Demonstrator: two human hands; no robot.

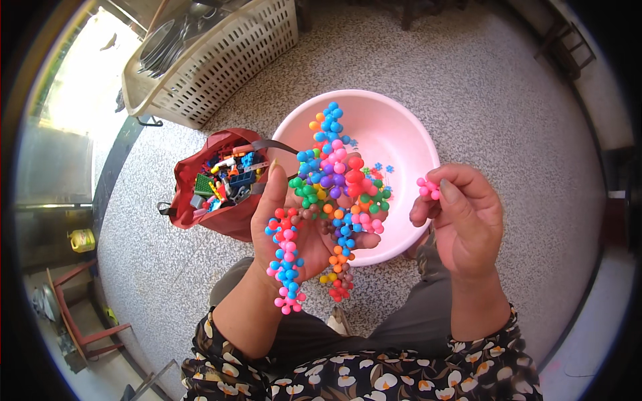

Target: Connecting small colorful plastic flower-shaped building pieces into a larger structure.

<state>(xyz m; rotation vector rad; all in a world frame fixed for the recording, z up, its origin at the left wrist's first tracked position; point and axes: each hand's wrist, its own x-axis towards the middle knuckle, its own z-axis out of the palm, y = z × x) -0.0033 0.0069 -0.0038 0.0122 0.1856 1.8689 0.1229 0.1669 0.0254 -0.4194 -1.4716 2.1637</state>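
My left hand point(294, 234) is turned palm up, and across it lies a branching figure of linked ball-cluster toy pieces point(332, 177) in blue, red, pink, green, purple and orange. Its lower strands hang over the palm and past the fingers, which are partly hidden beneath it. To the right, my right hand point(468, 220) pinches a single pink ball-cluster piece point(429, 188) between thumb and fingertips, apart from the figure. Below both hands stands a round pink basin point(408, 127); a few blue, red and green pieces point(382, 168) lie on its bottom.
Left of the basin, a red cloth bag point(227, 217) with dark handles holds mixed building toys. A white slatted plastic basket point(214, 67) stands at the far left. A reddish wooden frame point(73, 274) and a yellow container point(82, 240) are near the left wall. The floor point(508, 100) is speckled.
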